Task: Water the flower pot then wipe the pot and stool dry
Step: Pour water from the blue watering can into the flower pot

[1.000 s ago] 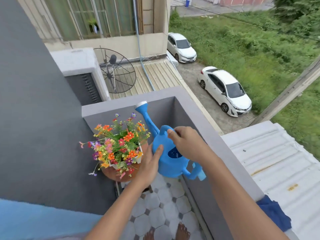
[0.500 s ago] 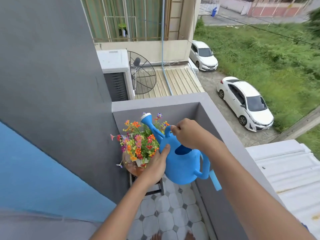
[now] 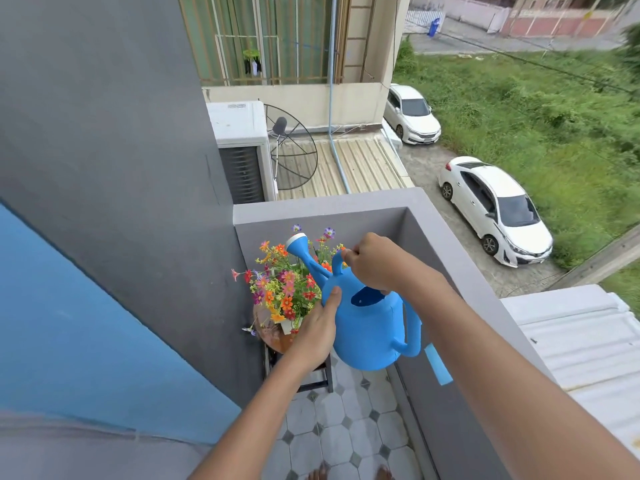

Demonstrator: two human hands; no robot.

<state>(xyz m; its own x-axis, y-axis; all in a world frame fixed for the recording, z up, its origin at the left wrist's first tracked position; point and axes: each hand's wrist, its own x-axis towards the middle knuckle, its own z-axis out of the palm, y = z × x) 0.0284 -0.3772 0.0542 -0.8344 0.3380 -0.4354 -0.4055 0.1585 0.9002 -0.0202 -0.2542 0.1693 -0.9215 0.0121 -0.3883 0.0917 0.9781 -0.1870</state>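
A blue plastic watering can (image 3: 367, 327), gripped by the right hand (image 3: 375, 263) and steadied by the open left hand (image 3: 317, 329), has been swung leftward over the multicoloured flower pot (image 3: 273, 336); pouring appears imminent.

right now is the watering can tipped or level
Tipped slightly: the watering can leans spout-first toward the flowers, its spout still angled upward. No water visible.

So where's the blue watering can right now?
In the head view the blue watering can is held up at centre by both hands, the right hand on its top handle, the left hand against its side, spout over the flower pot.
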